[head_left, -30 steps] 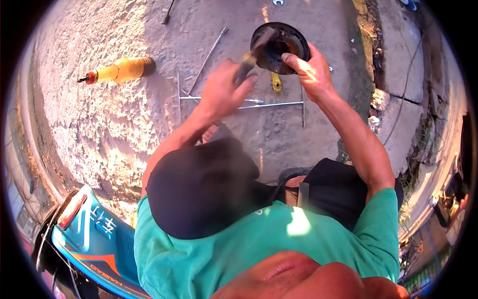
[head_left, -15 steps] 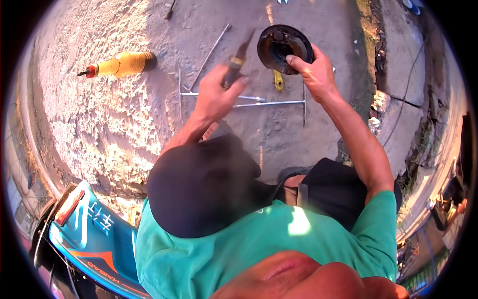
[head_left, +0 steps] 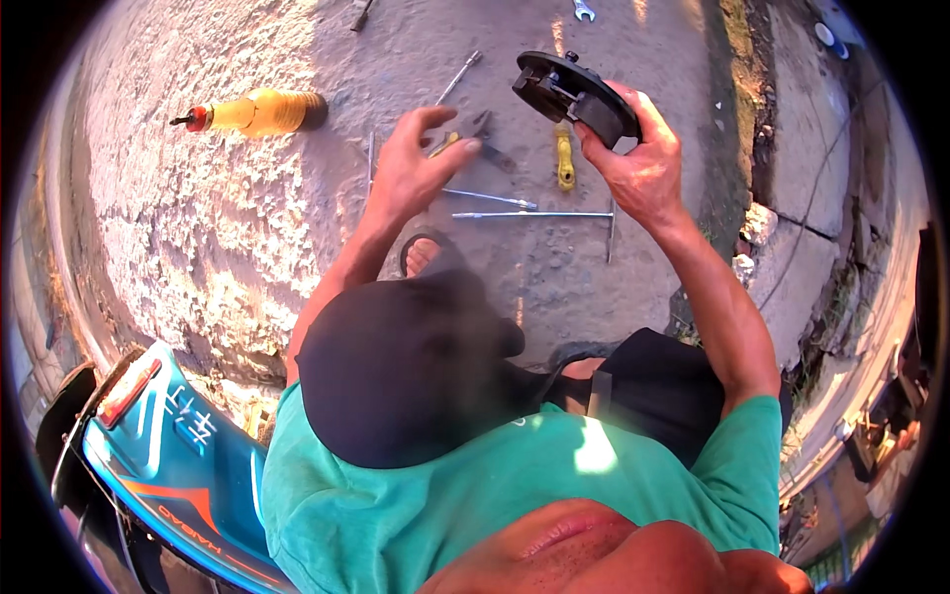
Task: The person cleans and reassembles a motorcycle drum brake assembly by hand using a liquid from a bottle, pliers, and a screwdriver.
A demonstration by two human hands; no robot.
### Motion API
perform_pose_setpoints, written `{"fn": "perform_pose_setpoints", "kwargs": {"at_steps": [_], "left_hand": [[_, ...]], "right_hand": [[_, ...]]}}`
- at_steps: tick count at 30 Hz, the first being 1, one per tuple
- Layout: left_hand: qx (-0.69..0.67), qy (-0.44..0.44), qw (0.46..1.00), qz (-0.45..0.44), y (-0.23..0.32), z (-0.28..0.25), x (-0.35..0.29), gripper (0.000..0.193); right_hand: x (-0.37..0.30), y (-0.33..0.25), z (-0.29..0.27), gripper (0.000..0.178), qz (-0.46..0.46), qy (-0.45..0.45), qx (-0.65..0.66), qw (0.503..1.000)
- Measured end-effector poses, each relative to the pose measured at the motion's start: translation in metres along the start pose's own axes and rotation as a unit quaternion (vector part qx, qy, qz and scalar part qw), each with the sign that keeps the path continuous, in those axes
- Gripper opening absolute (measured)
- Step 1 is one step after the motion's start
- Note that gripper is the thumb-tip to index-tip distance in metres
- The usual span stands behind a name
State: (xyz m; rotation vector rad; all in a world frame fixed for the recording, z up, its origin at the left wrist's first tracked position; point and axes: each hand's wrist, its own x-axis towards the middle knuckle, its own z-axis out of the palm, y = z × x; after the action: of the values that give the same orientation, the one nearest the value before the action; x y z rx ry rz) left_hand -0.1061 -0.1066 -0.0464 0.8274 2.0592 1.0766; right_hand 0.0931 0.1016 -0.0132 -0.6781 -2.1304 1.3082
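My right hand (head_left: 643,158) grips a round black brake plate (head_left: 584,89) by its lower right edge. The plate is tilted, with its side and some metal fittings showing. My left hand (head_left: 416,163) is open over the ground, thumb and forefinger apart. Just past its fingers are pliers (head_left: 482,124) with dark jaws and a yellow mark, partly hidden and blurred. A yellow-handled tool (head_left: 565,163) lies below the plate. Silver T-handle wrenches (head_left: 534,214) lie on the concrete between my hands.
On the left lies a yellow bottle (head_left: 262,112) with a red cap and black nozzle. An open-end wrench (head_left: 584,10) is at the far edge. A blue motorcycle panel (head_left: 188,445) stands at my lower left. Along the right runs a broken concrete edge (head_left: 757,223).
My right hand has turned the brake plate from face-on to nearly edge-on. My left hand has opened and let go of the dark tool it was gripping.
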Motion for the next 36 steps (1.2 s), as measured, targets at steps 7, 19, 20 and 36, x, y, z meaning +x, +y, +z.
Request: {"fn": "perform_pose_setpoints", "kwargs": {"at_steps": [7, 19, 20, 36], "left_hand": [[-0.305, -0.093, 0.946, 0.049, 0.05, 0.025, 0.013, 0.102], [-0.299, -0.063, 0.946, 0.11, 0.053, 0.044, 0.011, 0.11], [-0.288, -0.06, 0.949, 0.117, 0.053, 0.044, 0.011, 0.111], [-0.321, -0.04, 0.942, 0.089, 0.057, 0.051, 0.014, 0.119]], "right_hand": [[0.0, -0.017, 0.004, 0.058, -0.097, -0.015, -0.08, 0.992], [-0.007, -0.013, 0.01, 0.066, -0.112, -0.001, -0.084, 0.99], [-0.007, -0.012, 0.01, 0.066, -0.117, 0.0, -0.085, 0.99], [-0.008, -0.019, 0.013, 0.072, -0.14, -0.023, -0.139, 0.98]]}}
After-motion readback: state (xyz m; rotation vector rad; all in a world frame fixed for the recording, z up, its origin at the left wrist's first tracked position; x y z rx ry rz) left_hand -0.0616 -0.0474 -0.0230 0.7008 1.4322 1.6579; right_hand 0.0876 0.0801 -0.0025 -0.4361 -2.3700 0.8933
